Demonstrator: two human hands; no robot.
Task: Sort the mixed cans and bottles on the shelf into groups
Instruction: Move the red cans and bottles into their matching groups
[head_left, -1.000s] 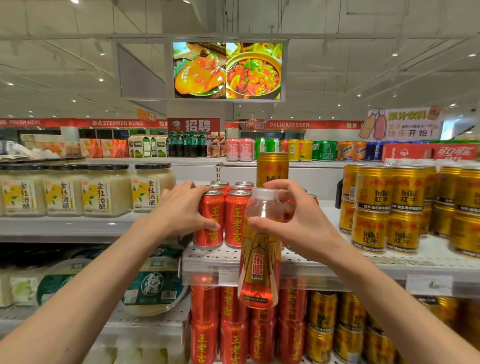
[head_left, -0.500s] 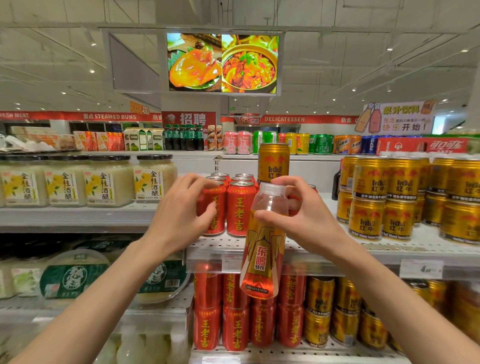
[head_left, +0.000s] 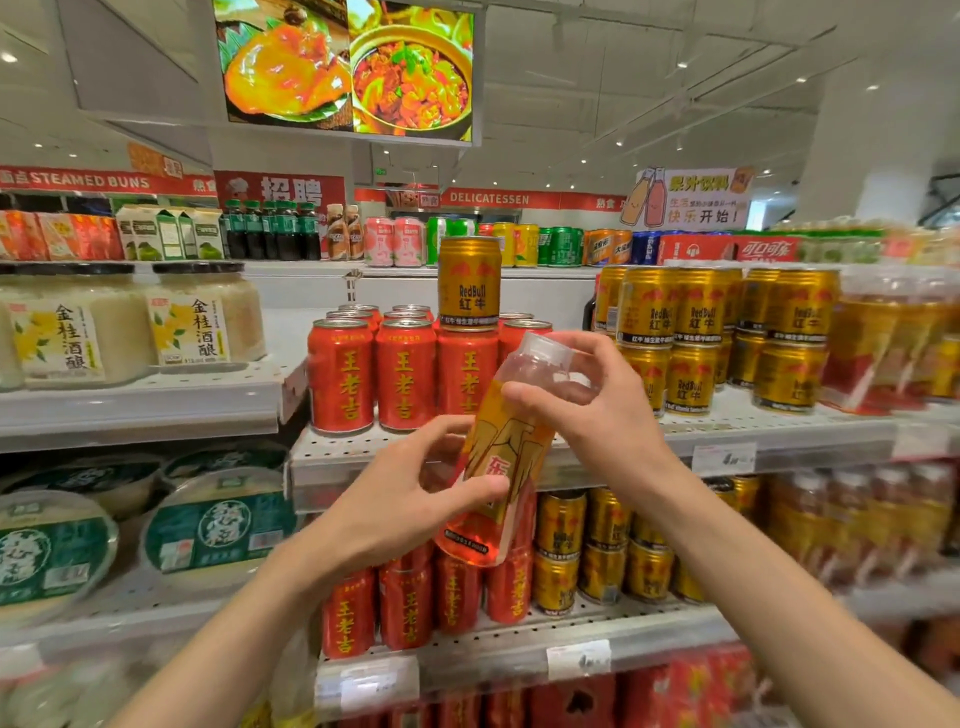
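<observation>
Lower label of our clear plastic bottle of orange drink (head_left: 501, 467) hidden behind our left hand (head_left: 410, 499), right hand (head_left: 597, 410) pinching its neck, left hand's grip curled round its middle, bottle tilted before red cans (head_left: 405, 374) on white shelf (head_left: 779, 431), lone gold can (head_left: 469, 283) atop them.

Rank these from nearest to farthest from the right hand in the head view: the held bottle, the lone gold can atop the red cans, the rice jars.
1. bottle: in the right hand.
2. gold can: up and left.
3. rice jars: far left shelf.
</observation>
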